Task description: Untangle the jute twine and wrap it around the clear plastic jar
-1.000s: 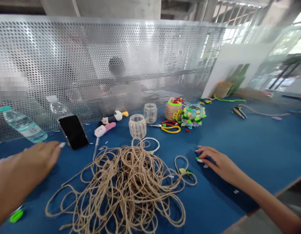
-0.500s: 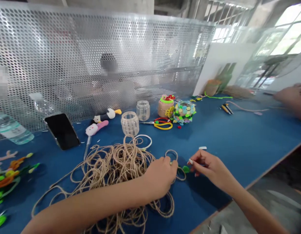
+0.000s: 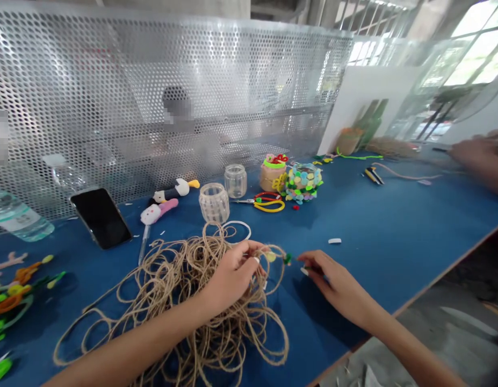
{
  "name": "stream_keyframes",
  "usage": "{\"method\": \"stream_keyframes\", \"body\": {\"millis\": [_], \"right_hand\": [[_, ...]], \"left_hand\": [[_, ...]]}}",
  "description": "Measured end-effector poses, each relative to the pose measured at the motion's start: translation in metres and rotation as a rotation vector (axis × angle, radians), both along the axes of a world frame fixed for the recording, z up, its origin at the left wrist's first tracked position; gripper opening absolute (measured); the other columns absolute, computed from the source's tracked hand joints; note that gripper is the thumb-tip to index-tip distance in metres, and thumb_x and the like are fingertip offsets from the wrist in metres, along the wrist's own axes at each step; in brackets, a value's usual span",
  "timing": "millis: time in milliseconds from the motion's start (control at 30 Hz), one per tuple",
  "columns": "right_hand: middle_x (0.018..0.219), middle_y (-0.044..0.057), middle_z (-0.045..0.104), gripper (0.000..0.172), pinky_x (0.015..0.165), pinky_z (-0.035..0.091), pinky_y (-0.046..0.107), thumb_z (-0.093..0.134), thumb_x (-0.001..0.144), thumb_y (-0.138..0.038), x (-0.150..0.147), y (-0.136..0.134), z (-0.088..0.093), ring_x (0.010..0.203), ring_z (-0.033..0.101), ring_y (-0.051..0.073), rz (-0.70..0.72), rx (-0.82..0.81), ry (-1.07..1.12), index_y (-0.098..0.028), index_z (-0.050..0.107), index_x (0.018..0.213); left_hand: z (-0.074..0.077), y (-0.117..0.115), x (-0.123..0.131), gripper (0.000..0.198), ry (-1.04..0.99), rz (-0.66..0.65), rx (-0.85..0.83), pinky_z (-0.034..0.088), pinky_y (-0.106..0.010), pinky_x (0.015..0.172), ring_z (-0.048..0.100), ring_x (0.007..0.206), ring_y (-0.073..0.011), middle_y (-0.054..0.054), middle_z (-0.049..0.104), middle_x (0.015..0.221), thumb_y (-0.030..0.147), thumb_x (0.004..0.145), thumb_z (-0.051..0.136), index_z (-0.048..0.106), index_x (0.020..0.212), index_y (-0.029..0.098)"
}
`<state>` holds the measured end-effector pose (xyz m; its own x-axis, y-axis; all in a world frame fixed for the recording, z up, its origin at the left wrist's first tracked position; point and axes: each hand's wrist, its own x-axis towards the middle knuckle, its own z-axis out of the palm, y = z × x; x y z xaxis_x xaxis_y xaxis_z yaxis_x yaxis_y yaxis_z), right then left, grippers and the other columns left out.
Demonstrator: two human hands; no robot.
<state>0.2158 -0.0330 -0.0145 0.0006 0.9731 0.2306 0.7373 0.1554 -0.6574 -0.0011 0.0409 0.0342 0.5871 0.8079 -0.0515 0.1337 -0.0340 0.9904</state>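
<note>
A large tangled heap of jute twine point(image 3: 180, 285) lies on the blue table top. My left hand point(image 3: 232, 274) is closed around several strands in the heap and holds up a loop. A small yellow-green piece point(image 3: 270, 257) and a green bead-like piece point(image 3: 288, 258) sit on that loop, just beyond my left fingers. My right hand point(image 3: 337, 285) is close to the green piece, its fingertips slightly apart and just short of it. I cannot tell whether they pinch anything small.
Glass jars, a twine-wrapped jar, scissors, a phone and plush-topped pens stand beyond the twine. Pipe-cleaner flowers point(image 3: 11, 301) lie at far left. A co-worker's hand point(image 3: 478, 156) rests at the far right. The table's front edge point(image 3: 438, 279) drops away on the right.
My left hand has moved left into the heap and gripped strands, raising the loop. My right hand has shifted left toward the green piece. The view has barely moved.
</note>
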Motion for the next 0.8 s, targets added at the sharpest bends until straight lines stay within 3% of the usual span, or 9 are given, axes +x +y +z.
{"method": "stream_keyframes", "body": {"millis": [133, 233, 367, 500, 567, 667, 800], "right_hand": [[0.083, 0.002, 0.049, 0.028, 0.063, 0.044, 0.027, 0.037, 0.088, -0.033, -0.016, 0.003, 0.022, 0.07, 0.05, 0.014, 0.024, -0.134, 0.253, -0.021, 0.045, 0.111], [0.08, 0.0, 0.044, 0.027, 0.057, 0.039, 0.023, 0.042, 0.083, -0.031, -0.028, 0.009, 0.034, 0.062, 0.044, 0.01, -0.074, -0.178, 0.44, -0.021, 0.047, 0.107], [0.09, 0.002, 0.049, 0.027, 0.053, 0.034, 0.021, 0.047, 0.072, -0.022, -0.033, 0.018, 0.035, 0.061, 0.043, 0.008, -0.134, -0.22, 0.803, -0.019, 0.049, 0.099], [0.066, -0.002, 0.046, 0.022, 0.043, 0.022, 0.021, 0.045, 0.069, -0.024, -0.036, 0.022, 0.03, 0.047, 0.032, 0.006, -0.12, -0.317, 1.026, -0.017, 0.048, 0.089], [0.058, -0.005, 0.04, 0.02, 0.042, 0.02, 0.021, 0.043, 0.075, -0.031, -0.04, 0.023, 0.027, 0.044, 0.029, 0.007, -0.124, -0.309, 0.944, -0.018, 0.046, 0.091], [0.054, -0.006, 0.039, 0.03, 0.044, 0.023, 0.021, 0.044, 0.082, -0.043, -0.046, 0.022, 0.025, 0.047, 0.033, 0.009, -0.066, -0.246, 0.613, -0.019, 0.047, 0.099], [0.056, -0.003, 0.045, 0.03, 0.05, 0.03, 0.023, 0.048, 0.081, -0.047, -0.044, 0.021, 0.022, 0.053, 0.04, 0.01, 0.017, -0.141, 0.254, -0.018, 0.054, 0.077]], "left_hand": [[-0.002, 0.002, -0.002, 0.027, -0.127, 0.076, -0.197, 0.041, -0.022, 0.064, 0.052, 0.064, -0.0104, 0.0, 0.057, 0.069, 0.017, 0.073, 0.046, 0.06, 0.095, 0.016], [-0.006, 0.002, -0.004, 0.028, -0.161, 0.089, -0.243, 0.04, -0.022, 0.064, 0.05, 0.063, -0.0099, -0.001, 0.057, 0.071, 0.018, 0.071, 0.048, 0.061, 0.096, 0.015], [-0.009, 0.002, -0.008, 0.028, -0.155, 0.096, -0.246, 0.037, -0.021, 0.059, 0.045, 0.059, -0.0088, 0.001, 0.053, 0.067, 0.018, 0.071, 0.048, 0.06, 0.097, 0.016], [-0.012, 0.002, -0.01, 0.026, -0.196, 0.104, -0.235, 0.034, -0.02, 0.057, 0.043, 0.059, -0.0081, 0.002, 0.05, 0.066, 0.018, 0.071, 0.049, 0.06, 0.093, 0.015], [-0.014, 0.001, -0.01, 0.026, -0.218, 0.101, -0.234, 0.034, -0.02, 0.058, 0.043, 0.059, -0.0084, 0.002, 0.05, 0.066, 0.018, 0.07, 0.048, 0.06, 0.093, 0.015], [-0.015, 0.0, -0.01, 0.027, -0.223, 0.087, -0.235, 0.034, -0.021, 0.058, 0.042, 0.057, -0.0086, 0.002, 0.048, 0.064, 0.018, 0.069, 0.048, 0.06, 0.093, 0.015], [-0.017, -0.001, -0.012, 0.028, -0.188, 0.098, -0.277, 0.028, -0.02, 0.053, 0.036, 0.052, -0.0082, 0.004, 0.043, 0.056, 0.018, 0.068, 0.047, 0.06, 0.091, 0.015]]}}
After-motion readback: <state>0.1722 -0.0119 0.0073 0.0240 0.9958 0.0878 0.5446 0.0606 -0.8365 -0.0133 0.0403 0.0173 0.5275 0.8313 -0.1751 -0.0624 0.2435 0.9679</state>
